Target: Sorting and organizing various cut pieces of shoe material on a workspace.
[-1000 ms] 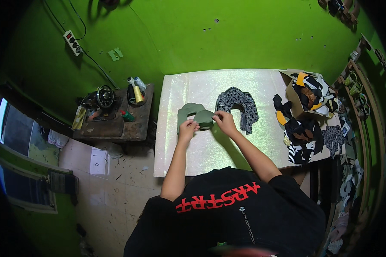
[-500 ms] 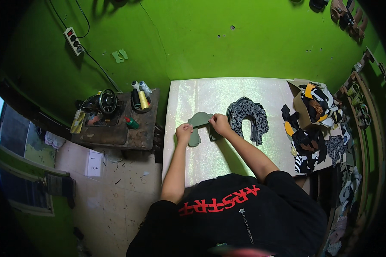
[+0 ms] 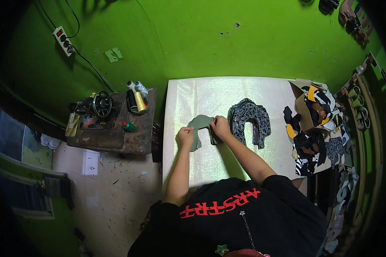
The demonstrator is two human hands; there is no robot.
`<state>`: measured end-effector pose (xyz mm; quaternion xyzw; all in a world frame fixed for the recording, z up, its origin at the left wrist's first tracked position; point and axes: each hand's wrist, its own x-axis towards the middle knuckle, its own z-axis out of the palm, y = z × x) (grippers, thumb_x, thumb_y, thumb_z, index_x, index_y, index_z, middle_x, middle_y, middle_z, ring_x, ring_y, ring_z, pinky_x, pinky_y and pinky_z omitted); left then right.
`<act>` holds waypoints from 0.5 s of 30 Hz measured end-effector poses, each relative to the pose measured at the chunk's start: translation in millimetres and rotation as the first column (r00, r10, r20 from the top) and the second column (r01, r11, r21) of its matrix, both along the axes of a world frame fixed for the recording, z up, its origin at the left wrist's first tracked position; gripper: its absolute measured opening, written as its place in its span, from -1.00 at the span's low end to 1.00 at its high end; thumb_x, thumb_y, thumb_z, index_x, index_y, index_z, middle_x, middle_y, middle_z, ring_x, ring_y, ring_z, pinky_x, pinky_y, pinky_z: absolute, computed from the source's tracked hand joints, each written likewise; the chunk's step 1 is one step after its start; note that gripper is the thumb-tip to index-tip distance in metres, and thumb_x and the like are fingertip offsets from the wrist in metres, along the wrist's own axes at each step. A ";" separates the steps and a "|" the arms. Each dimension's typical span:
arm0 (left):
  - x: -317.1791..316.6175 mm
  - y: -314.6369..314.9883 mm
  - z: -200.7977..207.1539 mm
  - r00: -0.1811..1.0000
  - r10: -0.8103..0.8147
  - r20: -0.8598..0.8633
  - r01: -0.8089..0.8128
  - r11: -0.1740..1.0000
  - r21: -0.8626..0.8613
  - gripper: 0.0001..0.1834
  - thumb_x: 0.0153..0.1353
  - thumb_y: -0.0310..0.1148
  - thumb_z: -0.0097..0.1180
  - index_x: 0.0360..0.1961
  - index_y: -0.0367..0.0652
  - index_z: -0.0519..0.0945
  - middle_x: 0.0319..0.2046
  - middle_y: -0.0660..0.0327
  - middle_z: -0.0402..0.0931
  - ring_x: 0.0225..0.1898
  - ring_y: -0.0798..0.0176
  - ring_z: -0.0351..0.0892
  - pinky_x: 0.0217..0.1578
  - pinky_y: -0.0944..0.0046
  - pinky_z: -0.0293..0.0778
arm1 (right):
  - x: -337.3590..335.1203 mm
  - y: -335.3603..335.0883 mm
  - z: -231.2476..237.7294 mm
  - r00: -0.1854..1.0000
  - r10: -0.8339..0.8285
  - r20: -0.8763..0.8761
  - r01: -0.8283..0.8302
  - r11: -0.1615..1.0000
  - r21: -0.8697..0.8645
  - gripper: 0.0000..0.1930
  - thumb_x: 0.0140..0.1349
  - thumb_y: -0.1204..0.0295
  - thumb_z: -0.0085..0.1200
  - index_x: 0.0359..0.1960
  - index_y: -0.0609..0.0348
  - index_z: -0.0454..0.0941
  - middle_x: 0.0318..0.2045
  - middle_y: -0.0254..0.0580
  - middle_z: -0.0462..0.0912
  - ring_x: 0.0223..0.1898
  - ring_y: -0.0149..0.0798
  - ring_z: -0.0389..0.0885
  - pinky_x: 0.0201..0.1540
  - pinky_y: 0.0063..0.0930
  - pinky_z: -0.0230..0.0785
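Note:
An olive-green arch-shaped cut piece [image 3: 203, 122] lies over the pale shimmering tabletop, its two legs pointing toward me. My left hand [image 3: 185, 136] pinches its left edge, and my right hand [image 3: 220, 128] grips the right side near the top of the bend. More green material shows under both legs, so it seems to rest on like pieces; how many I cannot tell. Just right of my right hand sits a stack of black-and-grey patterned arch-shaped pieces [image 3: 249, 115], its opening also facing me.
A cardboard box [image 3: 303, 112] overflows with scraps at the table's right end, with loose offcuts [image 3: 308, 147] beside it. On the left, a wooden stand [image 3: 139, 136] carries a sewing machine [image 3: 99, 105], thread cones [image 3: 138, 100] and a green bottle [image 3: 128, 126]. A green wall rises behind.
The held green piece has come down flatter and lines up more closely with the green material below. My left hand has shifted slightly toward me. The whole view has tilted a little.

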<state>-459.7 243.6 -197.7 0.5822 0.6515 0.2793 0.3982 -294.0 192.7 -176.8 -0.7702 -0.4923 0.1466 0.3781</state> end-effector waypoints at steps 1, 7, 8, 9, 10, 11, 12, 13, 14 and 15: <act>0.2 -0.4 -0.5 0.998 0.005 -0.069 -0.002 0.999 0.046 -0.77 -0.02 -0.27 0.20 -0.43 -0.21 0.52 -0.53 0.16 0.54 -0.50 0.25 0.54 -0.40 0.29 0.43 | 0.0 0.1 0.0 1.000 -0.004 -0.005 0.004 1.000 0.004 -0.77 -0.10 0.41 0.21 -0.61 0.33 0.45 -0.59 0.07 0.51 -0.48 0.04 0.51 -0.38 -0.24 0.34; 3.8 -5.9 0.5 0.989 0.043 -0.139 -0.021 0.987 0.157 -0.79 0.00 -0.28 0.16 -0.44 -0.19 0.48 -0.47 0.10 0.50 -0.40 0.08 0.52 -0.35 0.18 0.40 | -6.2 -3.6 2.4 0.998 -0.062 0.020 0.062 0.998 0.022 -0.74 -0.11 0.41 0.23 -0.58 0.31 0.40 -0.52 0.05 0.45 -0.43 0.06 0.45 -0.35 -0.21 0.31; 5.7 -6.4 2.2 0.990 0.040 -0.138 -0.018 0.987 0.159 -0.79 0.00 -0.28 0.16 -0.44 -0.19 0.48 -0.47 0.10 0.50 -0.40 0.08 0.52 -0.35 0.18 0.40 | -6.4 -3.8 2.0 0.997 -0.066 0.036 0.066 0.998 0.000 -0.74 -0.11 0.41 0.23 -0.57 0.30 0.39 -0.50 0.04 0.44 -0.42 0.06 0.44 -0.34 -0.20 0.30; 6.2 -7.7 3.5 0.991 0.012 -0.135 0.009 0.988 0.156 -0.80 0.01 -0.29 0.14 -0.43 -0.19 0.47 -0.46 0.09 0.49 -0.39 0.07 0.51 -0.34 0.17 0.40 | -7.5 -3.9 1.5 0.997 -0.067 0.035 0.067 0.998 0.002 -0.74 -0.11 0.41 0.23 -0.57 0.30 0.39 -0.50 0.04 0.44 -0.42 0.06 0.44 -0.34 -0.20 0.30; 6.8 -9.1 4.9 0.991 -0.016 -0.131 0.037 0.987 0.154 -0.81 0.03 -0.30 0.12 -0.42 -0.18 0.46 -0.44 0.08 0.47 -0.39 0.07 0.50 -0.34 0.16 0.39 | -8.4 -4.3 1.0 0.998 -0.063 0.022 0.063 0.998 -0.001 -0.75 -0.10 0.42 0.22 -0.56 0.30 0.39 -0.50 0.03 0.44 -0.41 0.05 0.44 -0.33 -0.20 0.30; 7.8 -10.6 6.4 0.991 -0.018 -0.131 0.038 0.987 0.156 -0.81 0.03 -0.30 0.12 -0.42 -0.18 0.46 -0.44 0.08 0.47 -0.39 0.07 0.50 -0.34 0.16 0.39 | -8.9 -5.1 0.7 0.998 -0.059 0.010 0.059 0.998 -0.004 -0.77 -0.10 0.43 0.21 -0.56 0.29 0.39 -0.49 0.02 0.44 -0.41 0.05 0.44 -0.32 -0.20 0.30; 8.3 -11.2 6.3 0.990 -0.021 -0.137 0.049 0.978 0.204 -0.83 0.04 -0.32 0.09 -0.40 -0.19 0.47 -0.45 0.08 0.47 -0.38 0.06 0.49 -0.32 0.15 0.39 | -8.7 -5.8 -0.4 0.998 -0.060 0.010 0.060 0.998 -0.001 -0.77 -0.10 0.43 0.21 -0.56 0.29 0.39 -0.49 0.02 0.44 -0.41 0.05 0.44 -0.32 -0.20 0.30; 8.2 -12.2 6.3 0.989 -0.025 -0.142 0.061 0.966 0.252 -0.86 0.04 -0.35 0.06 -0.39 -0.19 0.47 -0.46 0.07 0.47 -0.36 0.05 0.48 -0.30 0.15 0.39 | -7.4 -7.3 -1.2 0.999 -0.040 0.012 0.039 0.998 0.038 -0.79 -0.09 0.45 0.19 -0.55 0.29 0.39 -0.50 0.02 0.44 -0.41 0.04 0.43 -0.33 -0.21 0.30; 5.6 -13.6 6.6 0.990 -0.026 -0.142 0.062 0.965 0.257 -0.86 0.04 -0.35 0.06 -0.39 -0.19 0.47 -0.46 0.07 0.47 -0.36 0.05 0.48 -0.30 0.15 0.39 | -6.1 -9.2 -1.9 1.000 -0.021 0.016 0.020 0.997 0.077 -0.81 -0.07 0.46 0.16 -0.54 0.29 0.39 -0.50 0.02 0.44 -0.42 0.04 0.43 -0.33 -0.22 0.30; 3.5 -14.9 8.8 0.983 -0.048 -0.175 0.094 0.960 0.263 -0.84 0.04 -0.38 0.03 -0.35 -0.19 0.48 -0.43 0.07 0.47 -0.32 0.04 0.47 -0.27 0.14 0.38 | -3.1 -11.8 -2.5 0.999 -0.027 0.018 0.026 0.996 0.082 -0.81 -0.07 0.46 0.16 -0.54 0.29 0.39 -0.50 0.02 0.44 -0.42 0.04 0.43 -0.33 -0.22 0.30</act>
